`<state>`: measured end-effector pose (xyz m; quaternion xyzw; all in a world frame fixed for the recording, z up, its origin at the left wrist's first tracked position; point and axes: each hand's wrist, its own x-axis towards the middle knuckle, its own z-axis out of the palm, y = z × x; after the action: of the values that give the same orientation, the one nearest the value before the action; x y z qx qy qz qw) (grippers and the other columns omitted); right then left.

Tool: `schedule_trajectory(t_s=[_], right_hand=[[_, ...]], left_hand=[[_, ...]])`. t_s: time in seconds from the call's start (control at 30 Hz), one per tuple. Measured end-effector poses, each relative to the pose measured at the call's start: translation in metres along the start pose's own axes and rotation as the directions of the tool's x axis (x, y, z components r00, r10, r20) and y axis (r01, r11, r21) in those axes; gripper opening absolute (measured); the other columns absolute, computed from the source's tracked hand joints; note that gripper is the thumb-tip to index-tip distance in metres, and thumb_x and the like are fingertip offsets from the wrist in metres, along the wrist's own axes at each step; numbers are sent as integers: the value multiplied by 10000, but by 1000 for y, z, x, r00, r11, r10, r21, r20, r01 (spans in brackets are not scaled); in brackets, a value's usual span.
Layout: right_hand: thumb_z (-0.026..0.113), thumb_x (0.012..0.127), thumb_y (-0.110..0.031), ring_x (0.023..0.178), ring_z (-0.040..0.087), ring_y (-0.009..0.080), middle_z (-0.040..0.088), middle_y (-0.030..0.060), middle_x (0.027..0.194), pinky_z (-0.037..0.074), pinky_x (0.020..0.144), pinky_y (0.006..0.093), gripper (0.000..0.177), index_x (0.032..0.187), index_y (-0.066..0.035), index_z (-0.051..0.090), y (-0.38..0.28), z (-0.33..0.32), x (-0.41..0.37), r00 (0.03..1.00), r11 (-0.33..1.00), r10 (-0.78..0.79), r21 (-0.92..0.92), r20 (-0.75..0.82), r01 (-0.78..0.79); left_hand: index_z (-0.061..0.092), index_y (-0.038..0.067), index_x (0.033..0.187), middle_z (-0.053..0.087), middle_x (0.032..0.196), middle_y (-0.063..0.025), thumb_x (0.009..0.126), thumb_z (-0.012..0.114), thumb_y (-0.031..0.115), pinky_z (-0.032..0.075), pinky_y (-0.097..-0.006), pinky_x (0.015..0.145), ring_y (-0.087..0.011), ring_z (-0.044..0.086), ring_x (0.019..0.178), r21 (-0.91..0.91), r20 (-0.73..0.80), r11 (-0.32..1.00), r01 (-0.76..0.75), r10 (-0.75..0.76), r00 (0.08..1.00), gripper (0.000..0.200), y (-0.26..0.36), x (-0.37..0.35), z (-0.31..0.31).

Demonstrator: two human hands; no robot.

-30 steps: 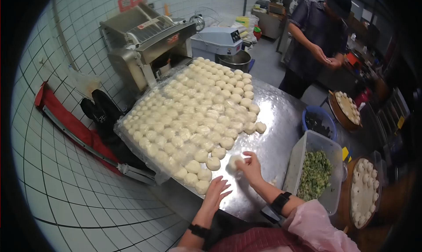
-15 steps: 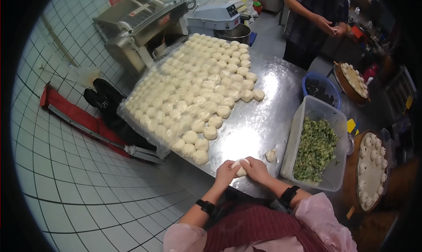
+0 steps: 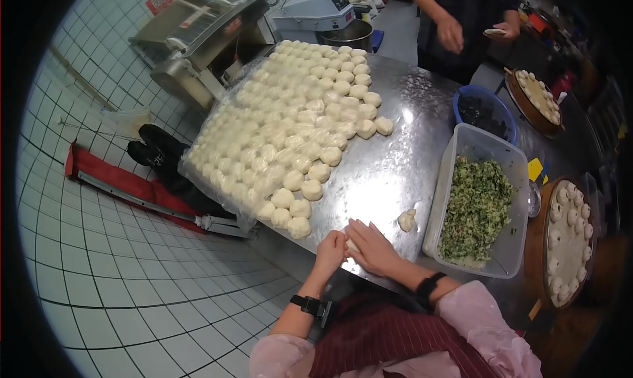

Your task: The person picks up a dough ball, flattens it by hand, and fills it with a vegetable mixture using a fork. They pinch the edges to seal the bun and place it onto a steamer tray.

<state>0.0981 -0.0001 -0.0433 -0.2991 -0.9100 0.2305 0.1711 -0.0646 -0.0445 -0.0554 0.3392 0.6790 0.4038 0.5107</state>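
Left of the tub (image 3: pixel 455 155), at the near edge of the steel table (image 3: pixel 389 173), both hands meet over one dough piece (image 3: pixel 350 246). The left hand (image 3: pixel 331 247) is curled, its fingers closed against the piece. The right hand (image 3: pixel 370 247) lies flat on top with fingers stretched out, not clenched, and hides most of the dough; only a pale sliver shows between the two hands.

Just left of the tub, between it and the hands, sits a small lump (image 3: pixel 407 220) of dough, apart from both. The tub holds chopped green filling. Further left of the tub, dough balls (image 3: pixel 297 121) lie packed in rows on a plastic sheet (image 3: pixel 198 180). Beyond the tub stands a blue bowl (image 3: pixel 486 107) with dark contents. Right of the tub, a round steamer (image 3: pixel 535 246) holds shaped buns. Far beyond the tub, a co-worker's hand (image 3: pixel 452 31) hangs above the table's far end.
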Motion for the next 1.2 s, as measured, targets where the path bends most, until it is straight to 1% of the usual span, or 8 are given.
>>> schedule_trajectory(t_s=[0.3,0.37,0.43,0.57,0.73,0.9,1.03,1.2], right_hand=[[549,883,-224,1192,481,291,539,155,1223,399,992,421,381,1217,-42,533,2,-12,-28,984,981,-177,78,-9,177],[550,885,-222,1046,540,313,594,151,1022,448,886,411,299,1121,-42,587,-12,-25,-17,927,871,375,338,12,-357],[567,854,-200,930,550,328,580,149,918,456,800,412,258,1046,-29,595,-12,-3,-5,882,879,435,300,-182,-371],[635,773,-202,817,596,316,607,160,891,476,702,394,204,852,-23,577,11,23,20,926,957,285,129,-249,-260],[693,794,-220,684,583,116,622,76,761,473,617,267,227,860,-33,584,-24,-42,26,915,668,395,659,81,-347],[629,858,-196,736,618,133,632,104,870,509,661,275,261,1067,-43,590,-39,-119,-6,929,571,321,745,184,-345],[603,843,-217,814,631,297,619,145,970,511,700,379,277,1059,-45,587,-8,-178,-70,893,949,310,59,-327,-308],[590,750,-148,787,647,275,654,150,848,513,669,392,113,815,-61,618,49,-212,-164,833,731,511,-401,-212,-551]], left_hand=[[587,-17,868,564,606,-70,922,464,179,451,-273,415,-142,550,441,43,140,999,29,-34,990,238,17,30,-9],[580,5,878,548,622,-42,938,461,196,443,-259,408,-133,567,484,206,99,978,-21,0,995,233,16,27,1],[590,8,875,545,628,-42,933,474,193,446,-262,407,-143,575,495,246,114,969,-15,-13,993,226,12,30,-1],[576,42,960,548,664,-51,923,523,200,465,-263,421,-155,571,494,-198,170,972,125,-91,981,170,1,42,-21],[560,30,1011,590,855,-93,934,513,318,522,-298,594,-181,630,767,-293,-157,953,-76,30,987,302,14,7,-31],[513,-49,1142,586,1083,-174,924,393,557,472,-445,898,-300,568,1051,-808,434,351,472,-186,881,655,82,-50,16],[526,3,1179,566,1175,-182,919,541,329,417,-506,981,-328,548,1112,-674,521,626,393,26,853,418,60,-41,40],[499,71,1228,558,1172,-195,901,581,195,418,-519,985,-338,545,1113,-856,488,261,446,120,865,359,125,-58,74]])
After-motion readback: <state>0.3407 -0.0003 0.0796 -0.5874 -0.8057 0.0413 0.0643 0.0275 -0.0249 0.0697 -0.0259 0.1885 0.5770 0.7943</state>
